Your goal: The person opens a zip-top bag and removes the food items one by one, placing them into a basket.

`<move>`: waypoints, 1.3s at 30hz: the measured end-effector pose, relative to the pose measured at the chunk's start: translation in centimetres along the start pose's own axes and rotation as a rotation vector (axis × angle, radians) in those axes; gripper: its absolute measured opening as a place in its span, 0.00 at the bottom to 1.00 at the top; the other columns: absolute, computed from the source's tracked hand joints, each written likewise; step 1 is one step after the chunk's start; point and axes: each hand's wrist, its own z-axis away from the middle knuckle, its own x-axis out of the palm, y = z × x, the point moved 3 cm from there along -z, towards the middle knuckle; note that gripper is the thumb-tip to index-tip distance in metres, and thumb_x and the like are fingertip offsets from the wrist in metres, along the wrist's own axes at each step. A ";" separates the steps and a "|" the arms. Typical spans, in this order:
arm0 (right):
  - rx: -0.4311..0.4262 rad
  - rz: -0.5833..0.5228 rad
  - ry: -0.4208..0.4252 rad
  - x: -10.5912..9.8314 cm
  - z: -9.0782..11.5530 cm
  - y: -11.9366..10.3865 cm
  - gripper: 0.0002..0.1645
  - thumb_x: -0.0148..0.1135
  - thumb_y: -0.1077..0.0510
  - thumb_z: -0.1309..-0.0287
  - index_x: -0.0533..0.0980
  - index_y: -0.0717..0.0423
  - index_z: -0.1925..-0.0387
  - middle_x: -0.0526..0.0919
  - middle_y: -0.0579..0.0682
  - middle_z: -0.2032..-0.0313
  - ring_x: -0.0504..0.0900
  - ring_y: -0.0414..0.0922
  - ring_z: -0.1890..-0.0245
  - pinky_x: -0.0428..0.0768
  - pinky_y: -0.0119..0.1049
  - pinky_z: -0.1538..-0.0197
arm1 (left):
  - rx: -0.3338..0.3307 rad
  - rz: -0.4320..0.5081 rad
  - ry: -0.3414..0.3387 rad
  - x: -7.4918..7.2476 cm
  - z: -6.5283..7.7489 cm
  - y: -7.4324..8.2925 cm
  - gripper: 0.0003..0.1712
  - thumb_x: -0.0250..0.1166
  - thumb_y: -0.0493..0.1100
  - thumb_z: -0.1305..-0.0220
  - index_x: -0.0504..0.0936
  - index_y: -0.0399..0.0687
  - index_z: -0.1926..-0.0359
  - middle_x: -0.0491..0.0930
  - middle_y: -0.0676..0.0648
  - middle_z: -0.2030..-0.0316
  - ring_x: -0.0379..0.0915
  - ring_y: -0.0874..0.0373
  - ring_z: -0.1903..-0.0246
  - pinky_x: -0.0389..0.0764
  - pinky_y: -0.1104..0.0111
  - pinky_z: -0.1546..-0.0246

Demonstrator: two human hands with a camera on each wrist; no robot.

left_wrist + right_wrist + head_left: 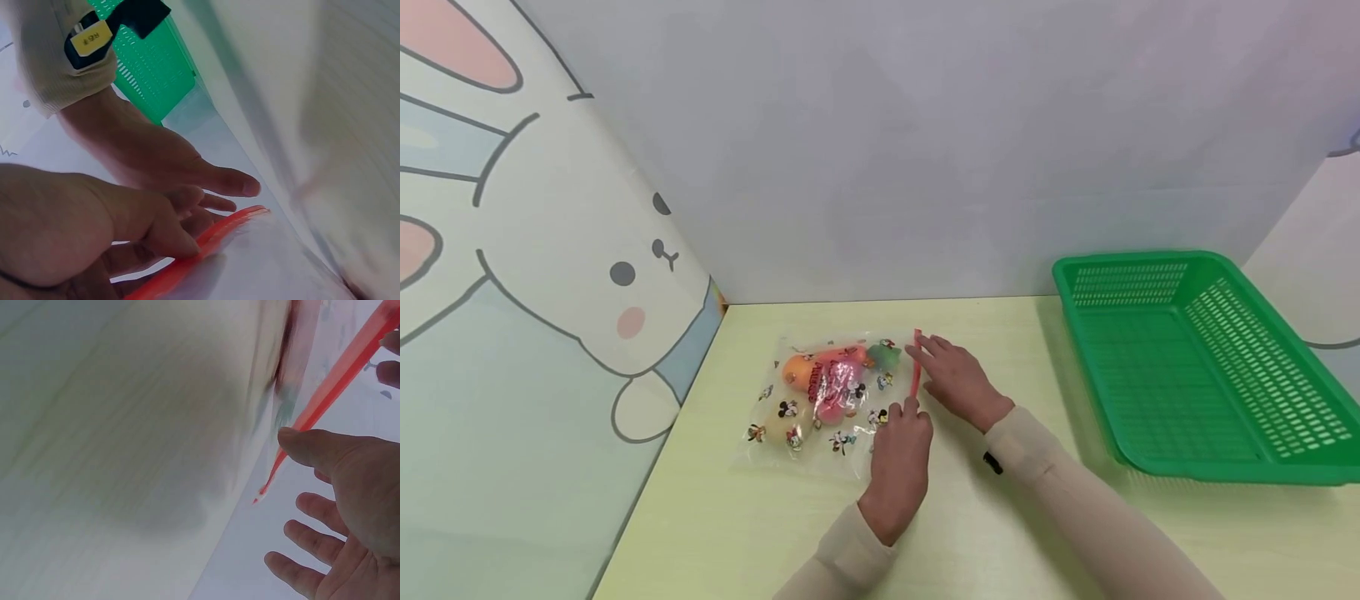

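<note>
A clear zip bag (868, 417) with cartoon prints and a red zip strip (916, 375) lies on the table. Inside it are an orange item (798, 372), a pink item (842, 379), a green item (883, 357) and a pale yellow item (786, 421); their exact kinds are unclear through the film. My left hand (901, 467) pinches the near part of the strip, thumb on top in the left wrist view. Near the strip's far end is my right hand (958, 379), its fingers spread and fairly straight, the thumb (306, 447) at the strip in the right wrist view.
On the right of the pale wooden table (1000, 533) stands a green plastic basket (1187, 375) with slotted sides. A grey wall (887, 167) rises behind the table, and a rabbit-patterned panel (565, 267) borders it on the left.
</note>
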 end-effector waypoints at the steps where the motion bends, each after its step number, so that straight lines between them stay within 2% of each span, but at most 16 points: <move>1: -0.006 0.002 0.003 0.0 0.0 0.1 0.44 0.82 0.60 0.45 0.74 0.54 0.28 0.75 0.59 0.29 0.75 0.59 0.30 0.82 0.56 0.37 | 0.001 -0.001 0.004 -0.1 0.0 0.1 0.12 0.82 0.35 0.44 0.92 0.43 0.59 0.82 0.44 0.57 0.78 0.52 0.63 0.87 0.64 0.69; 8: -0.004 0.017 -0.006 0.3 -0.5 0.3 0.34 0.79 0.60 0.41 0.79 0.55 0.33 0.79 0.59 0.32 0.78 0.57 0.32 0.83 0.53 0.38 | 0.007 0.003 0.003 -0.5 0.0 0.4 0.12 0.82 0.36 0.44 0.92 0.44 0.58 0.82 0.45 0.57 0.78 0.52 0.63 0.87 0.65 0.69; 12: 0.013 0.003 -0.011 0.6 -0.7 0.6 0.28 0.76 0.61 0.38 0.82 0.55 0.36 0.80 0.57 0.33 0.79 0.56 0.32 0.84 0.50 0.39 | 0.007 0.020 -0.019 -0.7 0.1 0.4 0.12 0.82 0.36 0.44 0.92 0.44 0.57 0.81 0.45 0.56 0.79 0.52 0.61 0.87 0.64 0.67; 15: 0.017 -0.016 0.005 0.7 -0.9 0.8 0.23 0.75 0.60 0.36 0.84 0.56 0.40 0.83 0.56 0.35 0.81 0.54 0.34 0.84 0.49 0.40 | 0.009 0.020 -0.011 -0.8 0.3 0.5 0.12 0.82 0.36 0.43 0.92 0.44 0.57 0.81 0.44 0.55 0.79 0.51 0.60 0.88 0.64 0.65; 22: -0.015 -0.054 0.138 0.4 -1.1 1.2 0.12 0.73 0.64 0.36 0.89 0.57 0.51 0.89 0.53 0.44 0.85 0.51 0.40 0.85 0.47 0.40 | 0.035 -0.014 0.084 -1.0 0.6 0.8 0.09 0.80 0.33 0.44 0.92 0.45 0.61 0.82 0.46 0.57 0.78 0.52 0.61 0.87 0.66 0.68; 26: -0.025 -0.052 0.212 0.0 -0.9 1.5 0.11 0.74 0.66 0.37 0.88 0.58 0.53 0.90 0.53 0.48 0.85 0.52 0.40 0.83 0.47 0.39 | 0.048 -0.016 0.082 -1.0 0.5 1.0 0.10 0.81 0.34 0.45 0.92 0.44 0.61 0.82 0.45 0.55 0.78 0.52 0.61 0.87 0.67 0.67; 30: -0.001 -0.043 0.270 -0.5 -0.7 1.8 0.10 0.74 0.67 0.38 0.89 0.59 0.56 0.91 0.53 0.50 0.86 0.52 0.42 0.83 0.47 0.39 | 0.062 -0.042 0.092 -0.8 0.4 1.0 0.12 0.83 0.37 0.46 0.92 0.44 0.60 0.81 0.45 0.54 0.77 0.53 0.62 0.87 0.69 0.67; 36: 0.060 -0.069 0.316 -1.2 -0.4 2.3 0.08 0.74 0.67 0.38 0.90 0.59 0.57 0.91 0.54 0.51 0.87 0.52 0.45 0.85 0.48 0.41 | 0.063 -0.077 0.091 -0.4 0.0 0.8 0.16 0.85 0.40 0.48 0.92 0.45 0.58 0.79 0.45 0.50 0.77 0.52 0.59 0.88 0.69 0.64; 39: 0.077 -0.073 0.342 -1.4 -0.2 2.5 0.08 0.74 0.67 0.39 0.90 0.60 0.57 0.91 0.55 0.51 0.88 0.53 0.46 0.85 0.49 0.42 | 0.067 -0.094 0.115 -0.1 -0.2 0.6 0.15 0.85 0.39 0.48 0.92 0.45 0.59 0.79 0.45 0.48 0.78 0.52 0.58 0.88 0.67 0.63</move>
